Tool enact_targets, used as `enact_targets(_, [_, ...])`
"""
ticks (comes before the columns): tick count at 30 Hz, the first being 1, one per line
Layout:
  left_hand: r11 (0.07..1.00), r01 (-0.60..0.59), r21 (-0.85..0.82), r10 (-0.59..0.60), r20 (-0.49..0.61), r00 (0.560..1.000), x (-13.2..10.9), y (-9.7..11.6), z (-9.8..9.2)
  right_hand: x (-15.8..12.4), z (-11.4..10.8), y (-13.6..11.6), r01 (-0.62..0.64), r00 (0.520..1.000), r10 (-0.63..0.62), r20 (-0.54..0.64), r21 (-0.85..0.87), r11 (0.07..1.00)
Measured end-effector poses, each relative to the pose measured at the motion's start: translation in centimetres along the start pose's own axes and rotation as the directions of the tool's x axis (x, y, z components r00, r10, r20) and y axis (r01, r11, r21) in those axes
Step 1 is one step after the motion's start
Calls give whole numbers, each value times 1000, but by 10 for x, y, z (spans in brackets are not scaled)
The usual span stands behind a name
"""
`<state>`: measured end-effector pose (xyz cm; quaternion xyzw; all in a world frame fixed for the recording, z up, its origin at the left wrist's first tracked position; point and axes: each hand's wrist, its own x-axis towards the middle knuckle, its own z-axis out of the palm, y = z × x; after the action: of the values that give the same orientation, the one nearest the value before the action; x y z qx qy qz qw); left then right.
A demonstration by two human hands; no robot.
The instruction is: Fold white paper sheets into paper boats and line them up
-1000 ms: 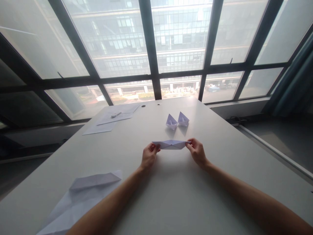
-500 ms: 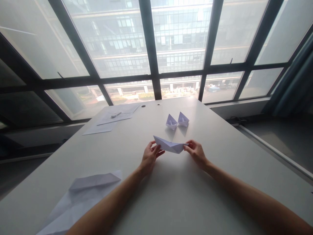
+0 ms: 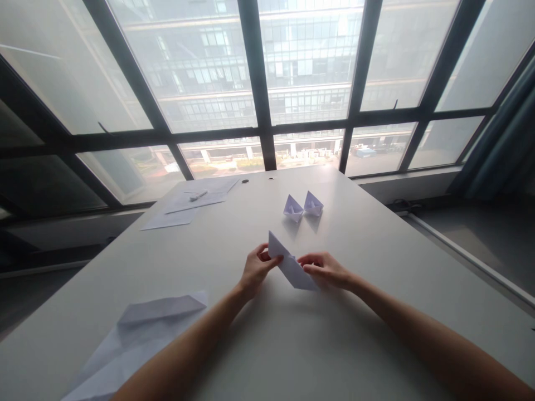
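Observation:
A folded white paper boat (image 3: 292, 270) is tilted over the middle of the table, its right end low. My left hand (image 3: 256, 269) pinches its left part, thumb on the near face and fingers behind. My right hand (image 3: 328, 268) is at the boat's upper edge right of centre, its fingers drawn together on the paper; their tips are partly hidden. Beyond the hands, two finished-looking paper boats, one on the left (image 3: 293, 209) and one on the right (image 3: 313, 204), stand side by side.
A creased paper sheet (image 3: 146, 334) lies at the near left, partly under my left forearm. Flat sheets (image 3: 179, 218) with a pen-like object (image 3: 198, 196) on them are at the far left. Tall windows stand behind the white table (image 3: 368, 245).
The held boat has turned, its right end dropping towards me. My right hand has shifted from that end to the upper edge near the middle. My left hand still holds the left part.

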<state>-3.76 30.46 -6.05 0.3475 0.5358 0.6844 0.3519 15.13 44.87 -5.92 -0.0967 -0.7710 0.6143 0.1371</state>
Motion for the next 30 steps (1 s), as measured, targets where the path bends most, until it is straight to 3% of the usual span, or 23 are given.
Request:
enact_targets(6, [996, 69, 50, -79, 220, 972, -13, 9, 16, 0, 13, 0, -40, 998, 34, -53, -118, 992])
enact_targets(10, [987, 156, 37, -159, 314, 936, -17, 7, 18, -1, 15, 6, -52, 998, 49, -51, -64, 997])
enact_targets(17, [986, 120, 117, -151, 307, 940, -15, 5, 18, 0, 18, 7, -34, 999, 31, -37, -91, 995])
enact_targets(26, [948, 124, 295, -211, 284, 936, -15, 2, 18, -3, 19, -2, -91, 964, 118, -240, 120, 989])
enact_targets(30, [943, 147, 299, -239, 302, 923, -15, 4, 18, -1, 18, -4, -87, 976, 107, -192, 110, 990])
